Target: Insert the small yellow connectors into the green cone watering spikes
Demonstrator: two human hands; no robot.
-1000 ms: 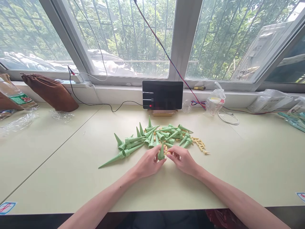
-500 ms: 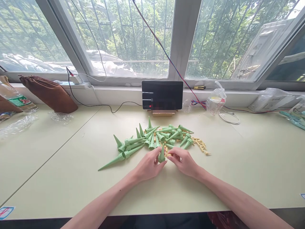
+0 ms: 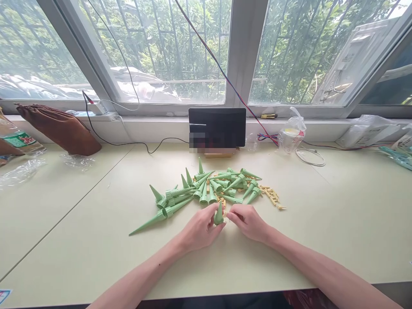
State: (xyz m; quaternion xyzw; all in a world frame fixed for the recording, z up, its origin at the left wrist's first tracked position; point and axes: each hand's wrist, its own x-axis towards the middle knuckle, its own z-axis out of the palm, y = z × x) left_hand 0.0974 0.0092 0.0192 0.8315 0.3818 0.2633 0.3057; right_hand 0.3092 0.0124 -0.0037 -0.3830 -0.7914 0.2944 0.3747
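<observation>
My left hand [image 3: 200, 227] is closed around a green plastic watering spike [image 3: 219, 214], its pointed end up. Close beside it, my right hand [image 3: 249, 223] pinches a small yellow plastic piece [image 3: 225, 214] at the spike's side; the fingers hide most of this piece. Just beyond both hands lies a pile of green spikes [image 3: 215, 185], some standing on their wide ends and others on their sides. More yellow pieces [image 3: 272, 196] lie among the pile and at its right edge.
A black tablet [image 3: 217, 128] on a small stand faces me behind the pile. At the back right are a bagged cup [image 3: 291, 135] and a coiled white cable [image 3: 310, 157]. A brown pouch [image 3: 64, 128] and a plastic bottle [image 3: 21, 138] stand at the left.
The view has shifted slightly. My left hand keeps its hold on the upright spike, while the fingers of my right hand have curled in closer around the yellow piece at its side.
</observation>
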